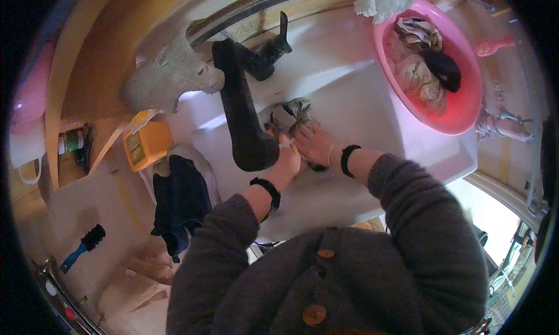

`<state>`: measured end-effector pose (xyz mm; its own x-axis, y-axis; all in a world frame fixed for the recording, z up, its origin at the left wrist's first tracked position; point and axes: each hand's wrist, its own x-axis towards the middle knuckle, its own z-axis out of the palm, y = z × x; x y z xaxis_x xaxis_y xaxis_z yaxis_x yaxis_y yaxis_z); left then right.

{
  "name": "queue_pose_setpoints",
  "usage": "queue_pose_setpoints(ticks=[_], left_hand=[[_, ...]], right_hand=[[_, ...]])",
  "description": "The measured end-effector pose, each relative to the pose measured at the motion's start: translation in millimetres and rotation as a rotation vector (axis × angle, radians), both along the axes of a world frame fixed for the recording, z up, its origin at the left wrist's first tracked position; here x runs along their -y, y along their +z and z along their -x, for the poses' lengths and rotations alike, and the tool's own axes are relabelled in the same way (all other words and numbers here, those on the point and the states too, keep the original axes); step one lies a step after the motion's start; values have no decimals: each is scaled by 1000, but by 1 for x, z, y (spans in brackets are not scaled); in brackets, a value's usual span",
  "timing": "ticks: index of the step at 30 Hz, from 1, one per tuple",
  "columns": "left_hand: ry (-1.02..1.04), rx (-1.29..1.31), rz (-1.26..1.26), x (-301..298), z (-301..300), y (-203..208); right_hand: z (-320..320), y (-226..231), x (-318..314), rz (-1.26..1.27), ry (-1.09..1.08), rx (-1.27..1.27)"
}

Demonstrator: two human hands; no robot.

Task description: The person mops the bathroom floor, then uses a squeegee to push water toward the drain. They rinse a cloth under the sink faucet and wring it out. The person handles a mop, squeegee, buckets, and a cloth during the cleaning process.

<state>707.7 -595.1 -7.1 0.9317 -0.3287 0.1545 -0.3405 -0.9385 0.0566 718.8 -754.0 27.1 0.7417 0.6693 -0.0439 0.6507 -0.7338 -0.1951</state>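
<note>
A crumpled grey cloth (294, 112) with dark patches lies bunched in the white sink (343, 113); its exact kind is not clear. My right hand (314, 144) presses down on its near side, fingers closing into the fabric. Beside it, touching, my left hand (285, 162) grips the cloth's left edge, its fingers partly covered by the spout. The dark faucet (244, 119) reaches over the sink just left of my hands. A bit of dark fabric shows beneath my right wrist.
To the right, a pink basin (466, 110) holds several crumpled pale and dark cloths. A grey cloth (172, 76) hangs at the back left. An orange container (148, 143), dark garment (180, 189) and blue-handled brush (84, 247) are on the left.
</note>
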Motion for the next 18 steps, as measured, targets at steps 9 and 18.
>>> queue_pose_setpoints(ticks=[9,18], left_hand=[[678,-1218,1577,-49,-85,23],[520,-726,1516,-5,-42,41]], right_hand=[[-39,29,21,-701,-624,-150],[-22,29,-5,-1144,-750,-806]])
